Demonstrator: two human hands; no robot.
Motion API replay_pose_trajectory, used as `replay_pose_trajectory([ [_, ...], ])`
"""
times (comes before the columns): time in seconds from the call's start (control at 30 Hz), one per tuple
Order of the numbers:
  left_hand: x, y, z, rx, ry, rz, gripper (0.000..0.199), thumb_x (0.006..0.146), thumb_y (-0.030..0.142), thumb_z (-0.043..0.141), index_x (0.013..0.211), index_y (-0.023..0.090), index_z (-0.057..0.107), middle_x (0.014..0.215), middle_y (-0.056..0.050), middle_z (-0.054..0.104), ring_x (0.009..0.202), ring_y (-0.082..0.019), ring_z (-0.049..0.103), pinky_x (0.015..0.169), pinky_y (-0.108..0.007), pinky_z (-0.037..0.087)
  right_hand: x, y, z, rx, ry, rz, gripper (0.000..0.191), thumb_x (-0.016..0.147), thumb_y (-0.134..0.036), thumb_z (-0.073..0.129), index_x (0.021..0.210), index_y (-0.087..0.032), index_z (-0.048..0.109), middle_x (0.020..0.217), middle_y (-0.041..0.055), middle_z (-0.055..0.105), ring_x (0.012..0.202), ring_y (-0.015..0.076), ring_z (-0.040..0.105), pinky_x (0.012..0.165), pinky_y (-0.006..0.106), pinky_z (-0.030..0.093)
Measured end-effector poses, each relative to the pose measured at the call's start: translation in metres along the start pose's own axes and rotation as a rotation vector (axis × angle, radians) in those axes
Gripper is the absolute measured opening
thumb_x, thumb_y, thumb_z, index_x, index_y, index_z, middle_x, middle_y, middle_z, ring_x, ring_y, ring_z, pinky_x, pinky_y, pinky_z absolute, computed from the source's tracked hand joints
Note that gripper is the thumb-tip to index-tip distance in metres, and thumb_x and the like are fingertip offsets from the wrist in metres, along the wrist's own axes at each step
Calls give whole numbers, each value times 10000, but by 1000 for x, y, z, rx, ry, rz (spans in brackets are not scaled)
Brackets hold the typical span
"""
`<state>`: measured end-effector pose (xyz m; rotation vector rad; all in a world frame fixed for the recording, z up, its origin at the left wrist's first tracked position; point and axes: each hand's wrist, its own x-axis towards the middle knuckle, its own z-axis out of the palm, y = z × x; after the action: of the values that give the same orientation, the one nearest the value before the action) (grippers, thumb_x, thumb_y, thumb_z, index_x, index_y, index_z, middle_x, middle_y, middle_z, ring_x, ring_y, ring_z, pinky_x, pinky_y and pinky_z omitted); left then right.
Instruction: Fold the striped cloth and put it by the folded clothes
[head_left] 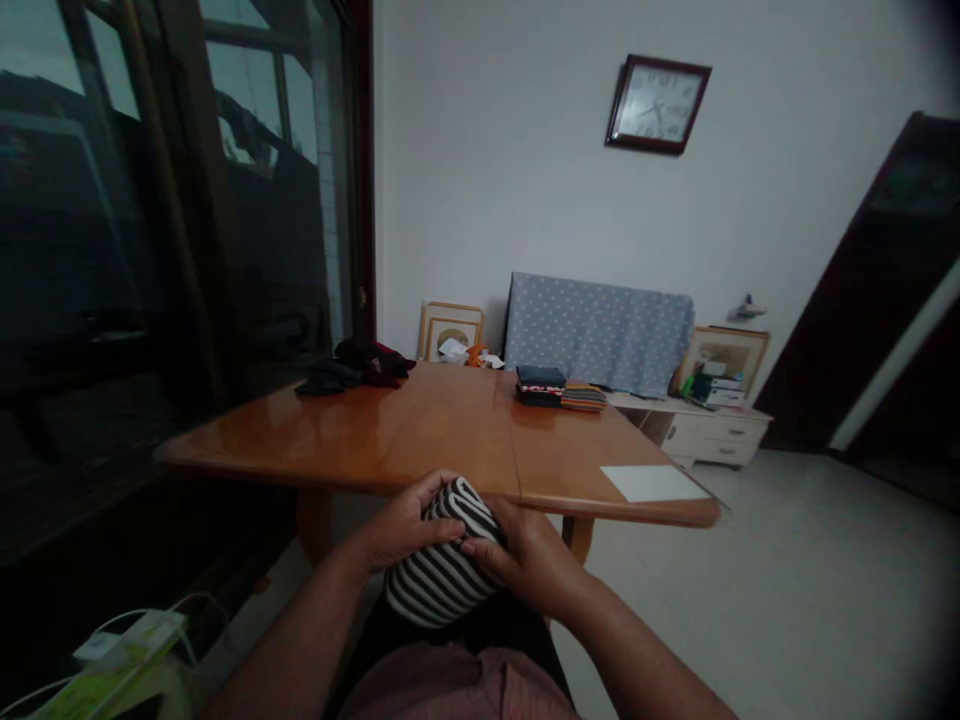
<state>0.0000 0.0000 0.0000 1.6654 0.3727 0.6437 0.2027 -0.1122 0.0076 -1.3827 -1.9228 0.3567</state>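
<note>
Both of my hands hold a rolled bundle of black-and-white striped cloth (442, 565) above my lap, just short of the table's near edge. My left hand (409, 525) wraps over its upper left side. My right hand (525, 560) presses on its right side, with the fingertips reaching across the stripes. The hands hide part of the bundle, and its inner folds do not show. Neither hand touches the polished wooden table (442, 440).
On the table lie dark folded clothes (352, 370), a stack of folded cloth (559, 388) and a white sheet (652, 483). A power strip (112, 655) with cables sits low at left. A drawer cabinet (712, 435) stands beyond the table.
</note>
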Motion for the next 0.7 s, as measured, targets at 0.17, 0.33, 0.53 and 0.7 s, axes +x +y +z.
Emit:
replay_pose_trajectory([
  [0.17, 1, 3, -2, 41, -19, -9, 470, 778, 388, 799, 1168, 209, 608, 1099, -36, 647, 1044, -228, 589, 941, -347, 445, -3, 7, 4, 73, 39, -24, 538, 828, -466, 743, 1309, -267, 609, 1076, 63, 741, 965, 262, 691, 821, 341, 525],
  [0.33, -4, -3, -11, -177, -10, -7, 533, 755, 367, 830, 1197, 216, 574, 1110, -42, 638, 1006, -206, 610, 923, -346, 451, -11, 13, -4, 172, 152, -35, 444, 891, -422, 680, 1297, -260, 604, 1274, 91, 659, 1153, 249, 625, 992, 406, 486],
  [0.53, -6, 1, -14, -227, -45, -13, 520, 755, 328, 835, 1186, 211, 569, 1109, -47, 644, 1042, -218, 617, 932, -355, 452, -10, 19, -11, 168, 201, -95, 153, 900, -353, 675, 1004, -248, 713, 1322, 90, 624, 1257, 247, 563, 1073, 457, 424],
  [0.7, -6, 0, -13, -181, -19, 8, 502, 760, 343, 831, 1172, 203, 581, 1107, -50, 643, 1052, -228, 613, 967, -382, 441, -9, 17, -13, 124, 102, -114, 181, 887, -351, 696, 1034, -251, 724, 1303, 86, 647, 1223, 248, 582, 1053, 458, 439],
])
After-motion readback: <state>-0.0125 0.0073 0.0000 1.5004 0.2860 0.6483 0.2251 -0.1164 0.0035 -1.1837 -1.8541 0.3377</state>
